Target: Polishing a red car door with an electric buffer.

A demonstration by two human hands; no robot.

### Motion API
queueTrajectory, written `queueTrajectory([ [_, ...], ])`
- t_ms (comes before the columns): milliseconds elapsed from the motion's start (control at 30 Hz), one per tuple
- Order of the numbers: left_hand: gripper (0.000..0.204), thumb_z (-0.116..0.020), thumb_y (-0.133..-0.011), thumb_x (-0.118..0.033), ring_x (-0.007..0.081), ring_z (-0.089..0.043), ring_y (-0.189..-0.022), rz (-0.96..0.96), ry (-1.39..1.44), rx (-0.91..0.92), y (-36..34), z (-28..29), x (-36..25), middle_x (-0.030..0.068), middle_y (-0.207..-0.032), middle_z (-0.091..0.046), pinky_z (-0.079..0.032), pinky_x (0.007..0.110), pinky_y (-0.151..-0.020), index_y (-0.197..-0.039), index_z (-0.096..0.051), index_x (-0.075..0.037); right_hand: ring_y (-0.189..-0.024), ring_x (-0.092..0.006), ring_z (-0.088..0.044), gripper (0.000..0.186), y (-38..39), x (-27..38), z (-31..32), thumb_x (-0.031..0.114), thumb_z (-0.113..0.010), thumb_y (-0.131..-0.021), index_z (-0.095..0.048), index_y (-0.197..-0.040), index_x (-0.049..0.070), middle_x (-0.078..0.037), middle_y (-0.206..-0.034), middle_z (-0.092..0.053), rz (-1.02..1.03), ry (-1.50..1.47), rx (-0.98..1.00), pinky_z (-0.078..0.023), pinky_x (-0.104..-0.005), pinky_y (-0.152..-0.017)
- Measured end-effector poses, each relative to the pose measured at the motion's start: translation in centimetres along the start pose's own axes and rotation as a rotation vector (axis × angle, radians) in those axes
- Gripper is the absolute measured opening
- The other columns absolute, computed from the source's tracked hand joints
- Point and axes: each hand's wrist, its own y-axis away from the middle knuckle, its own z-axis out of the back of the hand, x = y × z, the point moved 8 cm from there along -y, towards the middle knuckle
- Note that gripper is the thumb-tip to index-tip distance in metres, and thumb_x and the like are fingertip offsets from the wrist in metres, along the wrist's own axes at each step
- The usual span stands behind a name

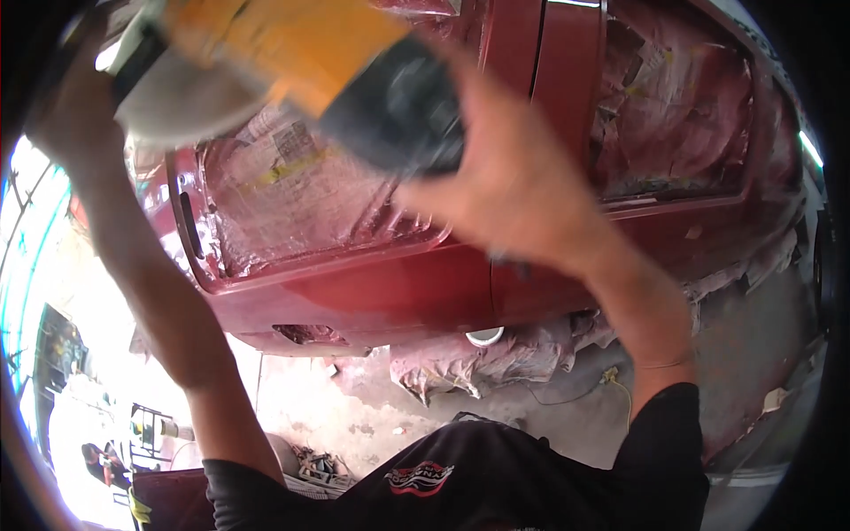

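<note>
- I am watching the right hand (509, 181) wrapping its fingers around the dark rear body of a yellow polisher (301, 66), up at about one o'clock from the middle of the view; the grip is closed on the tool.
- The left hand (66, 111) is sitting at ten o'clock, against the front end of the polisher, beside its pale round pad (181, 106); motion blur and the dark rim are hiding the fingers, so I cannot tell whether they are curled or spread.
- The polisher is lying slantwise across the top of the view, pad end toward eleven o'clock, dark end toward the centre, and it is blurred.
- Behind the tool, a red car (381, 288) is filling the upper half, its windows covered with crumpled masking paper (292, 190) tinted red.
- At six o'clock from the car's sill, a small white cup (484, 336) is sitting on the ground beside more rumpled sheeting (460, 363).
- A thin cord (567, 398) is trailing over the concrete floor (761, 345) at about five o'clock.
- My black shirt (478, 482) is showing along the bottom edge.
</note>
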Motion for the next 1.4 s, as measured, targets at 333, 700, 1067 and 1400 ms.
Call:
queueTrajectory([
  [333, 0.022, -0.072, -0.087, -0.008, 0.0114, -0.058, -0.079, 0.373, -0.630, 0.631, 11.7, 17.9, 5.5, 0.0060, -0.088, -0.066, -0.048, 0.029, -0.069, -0.105, -0.067, 0.003, -0.140, -0.0380, -0.042, 0.092, -11.2, -7.1, -2.9, 0.051, -0.070, -0.088, -0.028, -0.153, 0.001, -0.026, -0.148, -0.045, 0.613, 1.022, -0.255, -0.033, -0.0455, -0.118],
  [700, 0.028, -0.074, -0.093, -0.012, 0.0111, -0.047, -0.053, 0.458, -0.787, 0.776, 21.7, 30.6, 1.6, 0.0069, -0.057, -0.052, -0.039, 0.032, -0.051, -0.075, -0.054, -0.002, -0.133, -0.0350, -0.054, 0.088, -20.1, -14.5, -2.5, 0.077, -0.041, -0.092, -0.068, -0.127, 0.001, -0.020, -0.139, -0.060, -0.244, 1.253, 0.525, -0.037, -0.0484, -0.114],
  [1067, 0.032, -0.078, -0.088, -0.006, 0.0122, -0.044, -0.051, 0.472, -0.653, 0.734, 23.8, 31.2, 1.5, 0.0082, -0.056, -0.051, -0.036, 0.032, -0.049, -0.071, -0.050, -0.003, -0.108, -0.0444, -0.064, 0.058, -18.0, -10.1, -0.3, 0.048, -0.068, -0.091, -0.066, -0.109, -0.007, -0.031, -0.107, -0.066, 0.086, 1.020, -0.043, -0.051, -0.0519, -0.093],
  [1400, 0.036, -0.080, -0.085, -0.009, 0.0204, -0.044, -0.048, 0.388, -0.522, 0.742, 23.2, 27.0, 1.7, 0.0082, -0.054, -0.046, -0.033, 0.037, -0.050, -0.068, -0.049, -0.005, -0.117, -0.0384, -0.055, 0.069, -19.3, -11.4, -8.4, 0.057, -0.055, -0.096, -0.072, -0.107, -0.008, -0.025, -0.118, -0.065, 0.290, 1.214, 0.247, -0.038, -0.0441, -0.110],
])
